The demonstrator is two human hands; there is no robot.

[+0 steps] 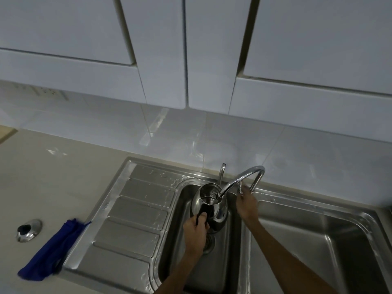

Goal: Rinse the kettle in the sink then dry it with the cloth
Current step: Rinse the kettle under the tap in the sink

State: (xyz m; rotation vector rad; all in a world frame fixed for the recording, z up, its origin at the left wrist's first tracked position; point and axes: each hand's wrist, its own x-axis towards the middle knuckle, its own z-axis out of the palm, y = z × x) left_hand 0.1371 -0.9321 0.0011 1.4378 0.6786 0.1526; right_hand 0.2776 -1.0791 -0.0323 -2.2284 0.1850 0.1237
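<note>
A shiny steel kettle (pixel 214 205) with a black handle hangs over the small middle basin of the steel sink (pixel 222 262), its open mouth under the spout of the curved tap (pixel 244 177). My left hand (pixel 196 232) is shut on the kettle's black handle. My right hand (pixel 247 203) reaches to the base of the tap, fingers on a small lever there; whether it grips is hard to tell. A dark blue cloth (pixel 53 251) lies crumpled on the counter, left of the drainboard.
A ribbed drainboard (pixel 131 219) lies left of the small basin, and a larger basin (pixel 318 251) lies to the right. A round chrome fitting (pixel 28 230) sits in the beige counter near the cloth. White wall cabinets (pixel 191 49) hang overhead above a tiled backsplash.
</note>
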